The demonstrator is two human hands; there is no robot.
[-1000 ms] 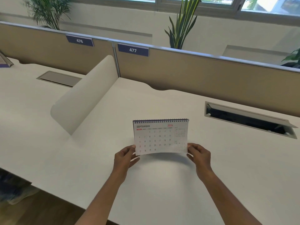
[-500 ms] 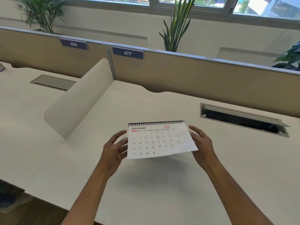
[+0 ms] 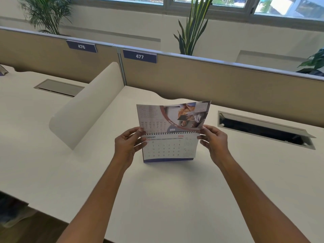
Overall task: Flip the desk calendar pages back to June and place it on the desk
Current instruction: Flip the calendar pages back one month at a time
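The spiral-bound desk calendar (image 3: 169,148) stands on its blue base on the white desk (image 3: 157,199), its front page reading AUGUST 2026. One page (image 3: 172,116) is lifted above the spiral, its printed photo side facing me upside down. My left hand (image 3: 127,146) grips the calendar's left edge by the spiral, with the thumb over the page. My right hand (image 3: 213,142) pinches the right edge at the spiral and the lifted page's lower corner.
A curved white divider (image 3: 84,109) rises to the left. An open cable tray (image 3: 263,129) sits at the right, a closed one (image 3: 58,87) at the far left. Tan partition panels labelled 476 and 477 (image 3: 139,56) stand behind, with plants beyond.
The September page has been flipped up over the spiral, uncovering August. Both hands slid from the page's lower corners up to the spiral.
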